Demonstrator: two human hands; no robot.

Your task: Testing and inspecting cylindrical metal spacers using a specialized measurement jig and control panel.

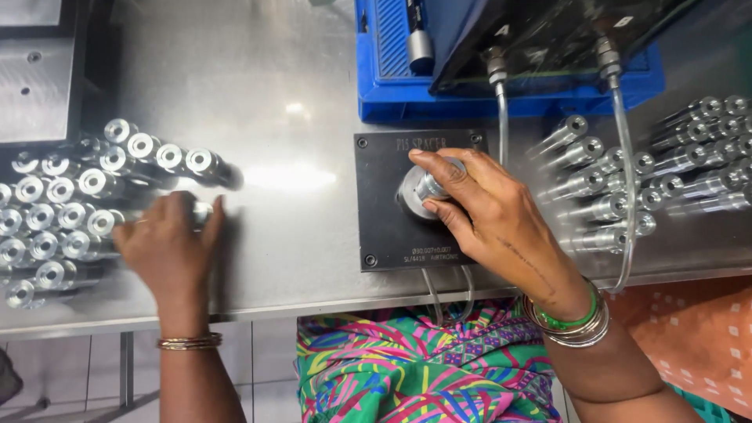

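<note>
A small metal cylinder is grasped in the grip of the right hand and held upright on the round seat of a dark gauge plate, mid-surface, apparently so it sits square. The left hand is curled over a blurred cylinder beside the left batch; its hold cannot be told. Another batch lies right. Clear tubes run partly hidden.

- right hand is gripping a metal cylinder sitting in the round socket of the black gauge plate
- left hand is reaching into the cluster of shiny cylinders on the steel bench
</note>
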